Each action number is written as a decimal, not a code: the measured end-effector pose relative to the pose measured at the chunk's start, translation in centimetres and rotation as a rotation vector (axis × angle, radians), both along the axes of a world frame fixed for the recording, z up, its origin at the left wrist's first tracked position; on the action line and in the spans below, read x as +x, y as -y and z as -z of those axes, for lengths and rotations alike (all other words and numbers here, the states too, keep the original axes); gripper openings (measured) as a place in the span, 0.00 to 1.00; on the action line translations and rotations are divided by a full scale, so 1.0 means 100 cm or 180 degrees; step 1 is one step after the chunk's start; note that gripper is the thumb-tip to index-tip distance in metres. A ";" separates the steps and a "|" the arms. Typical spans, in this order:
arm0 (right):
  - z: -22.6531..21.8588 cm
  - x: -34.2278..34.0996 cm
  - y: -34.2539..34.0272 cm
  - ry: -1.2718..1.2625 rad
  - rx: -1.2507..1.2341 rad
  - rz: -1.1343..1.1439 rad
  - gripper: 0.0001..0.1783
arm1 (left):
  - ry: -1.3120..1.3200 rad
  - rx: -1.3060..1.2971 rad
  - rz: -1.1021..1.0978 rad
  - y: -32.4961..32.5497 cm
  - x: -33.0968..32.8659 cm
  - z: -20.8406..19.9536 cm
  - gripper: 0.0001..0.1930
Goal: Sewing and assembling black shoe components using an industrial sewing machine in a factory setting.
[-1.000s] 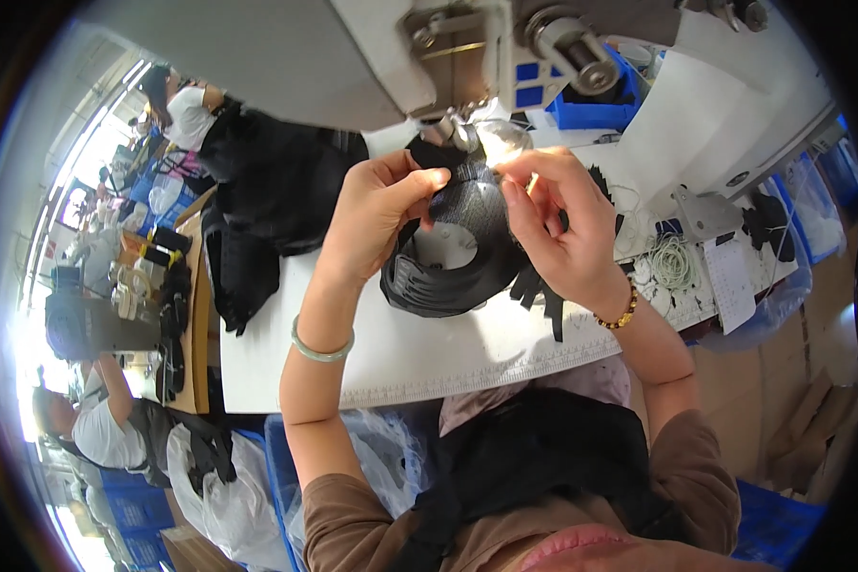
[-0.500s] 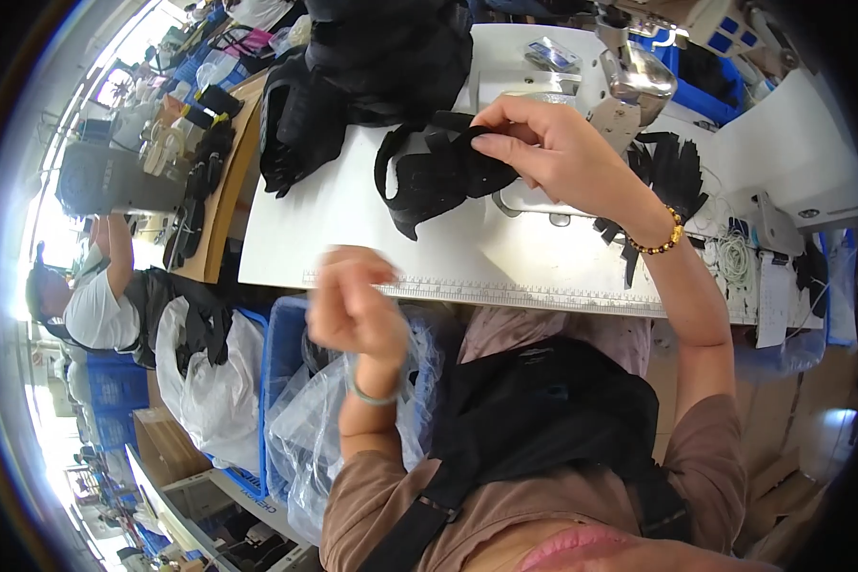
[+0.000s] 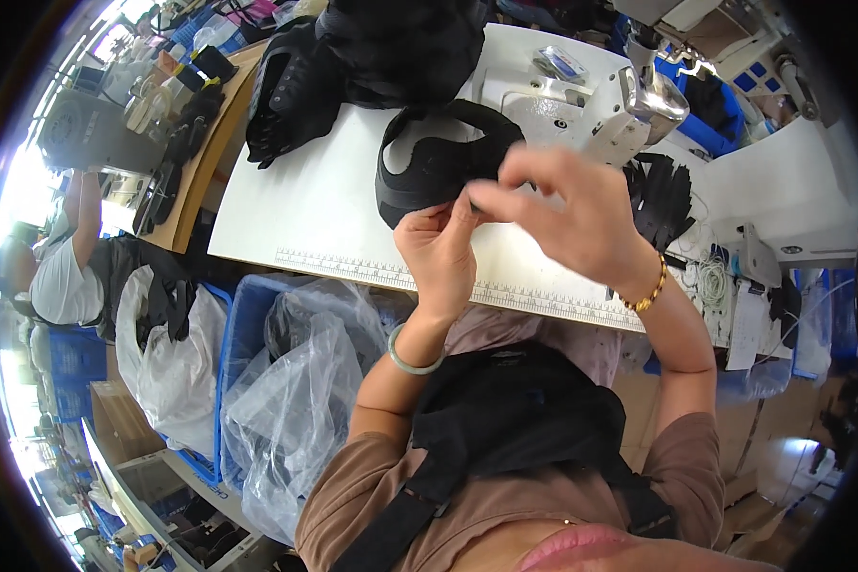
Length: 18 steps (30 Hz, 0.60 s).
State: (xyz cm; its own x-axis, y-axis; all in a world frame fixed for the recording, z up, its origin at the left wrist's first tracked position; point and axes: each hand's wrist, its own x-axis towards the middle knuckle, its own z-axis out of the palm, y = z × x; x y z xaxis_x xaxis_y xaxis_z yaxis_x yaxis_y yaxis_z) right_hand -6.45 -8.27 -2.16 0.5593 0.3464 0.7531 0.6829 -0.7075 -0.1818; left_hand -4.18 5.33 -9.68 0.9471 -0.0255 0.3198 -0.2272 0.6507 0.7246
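Note:
A black fabric piece with a wide looped band [image 3: 429, 167] lies on the white sewing table [image 3: 305, 191], partly raised at its near edge. My left hand [image 3: 439, 253] pinches that near edge between thumb and fingers. Just to the right, my right hand [image 3: 582, 214] hovers beside the left fingertips, somewhat blurred, its thumb and index finger apart. Whether the right thumb touches the fabric cannot be made out. The sewing machine head [image 3: 624, 114] stands beyond my right hand.
Black padded pieces [image 3: 296, 91] are heaped at the far left of the table. Black strips [image 3: 660, 195] lie right of the machine. A ruler strip [image 3: 353, 266] runs along the near edge. Below left is a blue crate [image 3: 241, 329] with clear plastic. A co-worker [image 3: 71, 276] sits farther left.
My left hand has come up and right to grip the fabric piece. My right hand has released its hold and shifted nearer. The piece now lies turned, with its loop spread out.

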 end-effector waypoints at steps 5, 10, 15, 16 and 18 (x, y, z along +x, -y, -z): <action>0.010 -0.007 0.007 0.0835 -0.0938 -0.0120 0.20 | 0.0040 -0.0161 0.0118 0.002 0.001 0.005 0.05; 0.010 -0.006 0.010 0.0794 -0.0998 -0.0096 0.20 | -0.0059 -0.0151 0.0127 0.004 0.002 0.005 0.05; 0.014 -0.006 0.006 0.0233 -0.0489 -0.0096 0.19 | -0.0094 -0.0169 0.0248 -0.001 -0.001 0.001 0.04; 0.009 -0.008 0.000 0.0256 -0.0478 -0.0133 0.19 | -0.0226 -0.0153 0.0314 -0.001 -0.004 -0.009 0.05; -0.003 -0.011 -0.016 -0.1059 0.1172 0.0401 0.16 | -0.0298 0.0350 0.0109 -0.013 -0.001 0.007 0.05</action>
State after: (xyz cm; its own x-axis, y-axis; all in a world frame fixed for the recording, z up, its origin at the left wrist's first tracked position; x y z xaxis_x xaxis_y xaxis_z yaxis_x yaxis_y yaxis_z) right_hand -7.60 -6.63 -1.89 0.8098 0.0060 0.5867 0.4593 -0.6287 -0.6275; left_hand -4.29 6.61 -10.39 0.9707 -0.0883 0.2235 -0.1341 0.5724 0.8089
